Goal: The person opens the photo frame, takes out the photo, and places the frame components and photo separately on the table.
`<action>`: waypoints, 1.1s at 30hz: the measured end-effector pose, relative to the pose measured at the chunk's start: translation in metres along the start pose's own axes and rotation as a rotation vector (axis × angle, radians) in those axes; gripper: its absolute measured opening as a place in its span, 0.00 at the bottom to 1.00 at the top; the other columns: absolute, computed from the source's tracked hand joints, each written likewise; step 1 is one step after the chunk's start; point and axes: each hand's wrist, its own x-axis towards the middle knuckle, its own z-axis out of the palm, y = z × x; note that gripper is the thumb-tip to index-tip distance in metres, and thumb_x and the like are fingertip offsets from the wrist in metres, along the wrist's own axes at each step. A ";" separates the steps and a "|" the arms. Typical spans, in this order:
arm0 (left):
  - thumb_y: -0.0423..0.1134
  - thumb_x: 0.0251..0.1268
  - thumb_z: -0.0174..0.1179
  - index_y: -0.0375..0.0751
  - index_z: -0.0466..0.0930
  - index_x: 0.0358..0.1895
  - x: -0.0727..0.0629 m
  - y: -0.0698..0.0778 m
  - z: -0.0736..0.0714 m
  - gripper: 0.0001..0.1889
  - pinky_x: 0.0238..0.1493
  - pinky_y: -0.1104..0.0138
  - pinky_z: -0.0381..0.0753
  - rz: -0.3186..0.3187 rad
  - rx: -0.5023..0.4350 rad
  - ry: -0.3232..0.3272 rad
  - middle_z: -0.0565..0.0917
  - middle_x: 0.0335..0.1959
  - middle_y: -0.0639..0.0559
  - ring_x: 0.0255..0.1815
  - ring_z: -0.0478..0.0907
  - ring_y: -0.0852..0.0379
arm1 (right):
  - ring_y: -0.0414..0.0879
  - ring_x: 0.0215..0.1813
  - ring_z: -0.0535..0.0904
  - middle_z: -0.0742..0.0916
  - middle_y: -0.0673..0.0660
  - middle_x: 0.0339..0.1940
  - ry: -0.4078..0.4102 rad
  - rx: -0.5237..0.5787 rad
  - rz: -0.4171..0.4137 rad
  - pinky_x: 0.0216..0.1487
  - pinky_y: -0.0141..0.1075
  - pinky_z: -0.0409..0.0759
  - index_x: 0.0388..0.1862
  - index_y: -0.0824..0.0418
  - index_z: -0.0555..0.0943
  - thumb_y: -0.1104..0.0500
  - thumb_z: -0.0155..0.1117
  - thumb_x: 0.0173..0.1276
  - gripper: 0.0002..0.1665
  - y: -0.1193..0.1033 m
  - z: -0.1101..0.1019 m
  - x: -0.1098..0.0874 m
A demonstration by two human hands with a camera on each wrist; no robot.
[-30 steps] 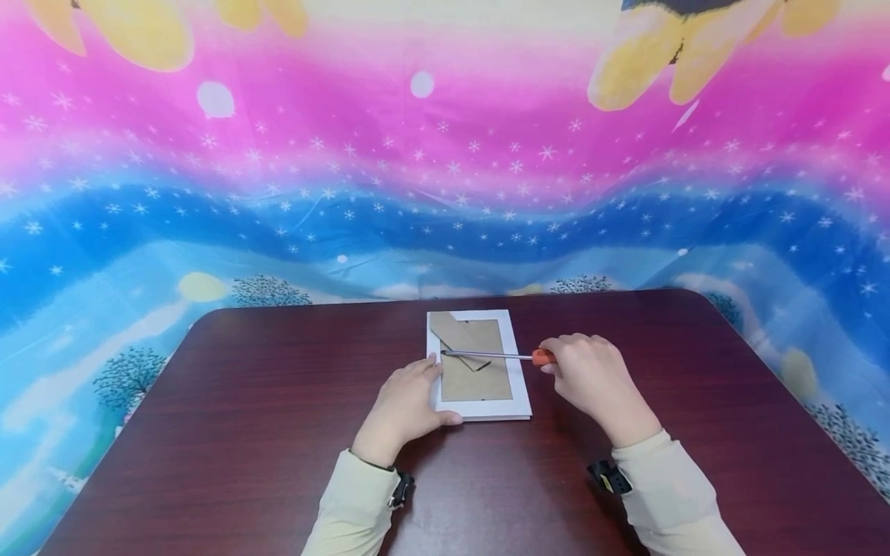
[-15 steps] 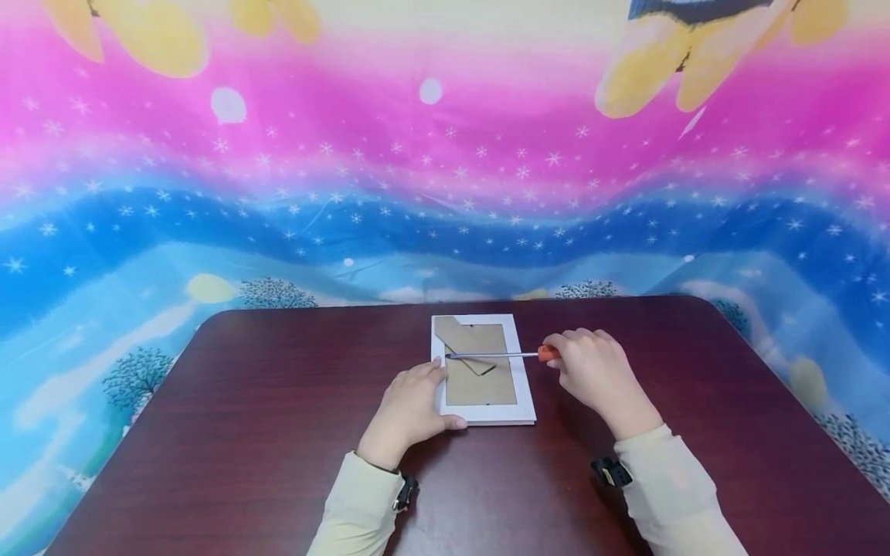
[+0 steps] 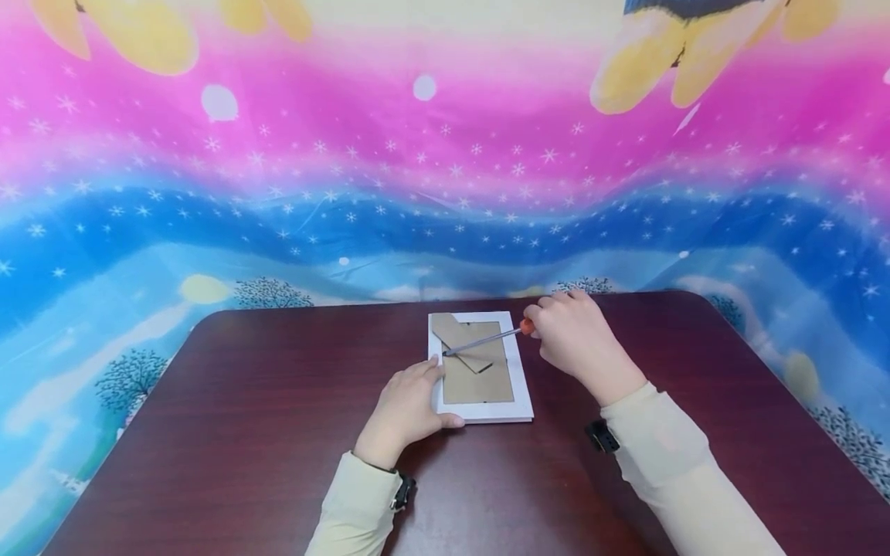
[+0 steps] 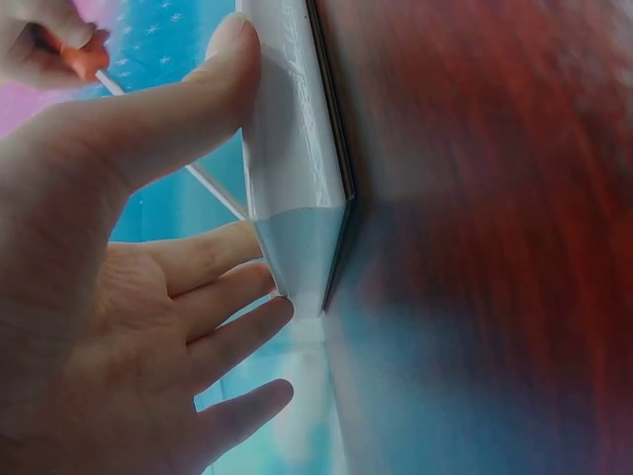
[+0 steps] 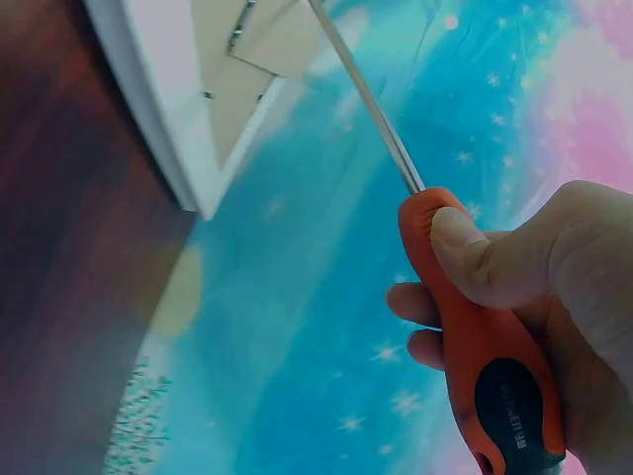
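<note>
A white picture frame (image 3: 521, 390) lies face down, its brown backing board (image 3: 478, 392) and angled stand leg (image 3: 448, 328) showing. With the left hand (image 3: 403, 409), the person steadies its near left corner. The thumb touches the near edge, while fairly straight fingers (image 4: 227, 287) rest along the left side. The right hand (image 3: 573, 336) grips a screwdriver (image 3: 487, 338) by its orange and black handle (image 5: 475, 317), thumb pressed on the neck. Slanting over the backing, the metal shaft ends with its tip at the board's left inner edge, beside the left fingertips.
The frame sits near the far edge of a dark red-brown wooden table (image 3: 264, 409). Behind the table hangs a colourful printed cloth (image 3: 389, 201) with snowflakes. Small dark metal tabs (image 5: 237, 28) show on the frame's back in the right wrist view.
The right hand has moved away from the person and slightly left, so the screwdriver's shaft now slants instead of lying level across the frame. Its tip and the left hand stay put.
</note>
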 end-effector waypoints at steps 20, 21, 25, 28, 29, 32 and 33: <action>0.60 0.44 0.76 0.35 0.76 0.64 0.000 -0.001 0.000 0.45 0.65 0.52 0.69 0.012 0.032 0.026 0.72 0.69 0.42 0.69 0.69 0.45 | 0.47 0.24 0.73 0.81 0.52 0.16 -0.039 -0.371 -0.280 0.37 0.39 0.68 0.16 0.54 0.80 0.66 0.69 0.54 0.12 -0.053 -0.046 0.060; 0.59 0.44 0.77 0.35 0.76 0.64 0.000 0.000 0.000 0.45 0.65 0.51 0.69 0.013 0.031 0.028 0.72 0.69 0.42 0.69 0.69 0.45 | 0.46 0.23 0.71 0.80 0.52 0.15 -0.043 -0.391 -0.285 0.37 0.38 0.67 0.15 0.53 0.80 0.67 0.68 0.55 0.13 -0.056 -0.047 0.062; 0.59 0.44 0.77 0.35 0.76 0.64 0.000 0.001 -0.001 0.44 0.65 0.51 0.69 0.019 0.028 0.024 0.73 0.69 0.42 0.68 0.70 0.45 | 0.45 0.23 0.69 0.81 0.51 0.15 -0.050 -0.472 -0.310 0.37 0.37 0.65 0.15 0.52 0.81 0.67 0.68 0.56 0.14 -0.068 -0.050 0.069; 0.59 0.45 0.77 0.36 0.75 0.65 0.001 0.001 -0.001 0.45 0.66 0.51 0.69 0.007 0.030 0.000 0.72 0.70 0.43 0.69 0.69 0.45 | 0.45 0.24 0.69 0.82 0.50 0.16 -0.067 -0.546 -0.327 0.38 0.37 0.65 0.18 0.51 0.83 0.65 0.69 0.56 0.11 -0.078 -0.052 0.073; 0.59 0.45 0.76 0.36 0.75 0.65 0.001 0.001 -0.001 0.45 0.66 0.51 0.68 0.001 0.030 -0.009 0.71 0.70 0.43 0.69 0.68 0.46 | 0.45 0.25 0.70 0.83 0.50 0.17 -0.076 -0.570 -0.337 0.39 0.37 0.65 0.20 0.51 0.84 0.64 0.70 0.56 0.09 -0.082 -0.053 0.074; 0.59 0.47 0.76 0.38 0.74 0.66 0.002 0.000 -0.002 0.44 0.67 0.50 0.67 -0.011 0.029 -0.030 0.71 0.70 0.44 0.70 0.68 0.46 | 0.44 0.26 0.71 0.83 0.49 0.18 -0.094 -0.648 -0.378 0.39 0.38 0.67 0.24 0.49 0.86 0.62 0.69 0.56 0.07 -0.095 -0.056 0.074; 0.59 0.47 0.76 0.38 0.75 0.66 0.002 0.000 -0.002 0.44 0.67 0.50 0.68 -0.006 0.029 -0.030 0.71 0.70 0.44 0.70 0.68 0.46 | 0.44 0.26 0.73 0.83 0.49 0.18 -0.097 -0.676 -0.395 0.40 0.38 0.68 0.25 0.49 0.86 0.62 0.69 0.56 0.06 -0.099 -0.057 0.074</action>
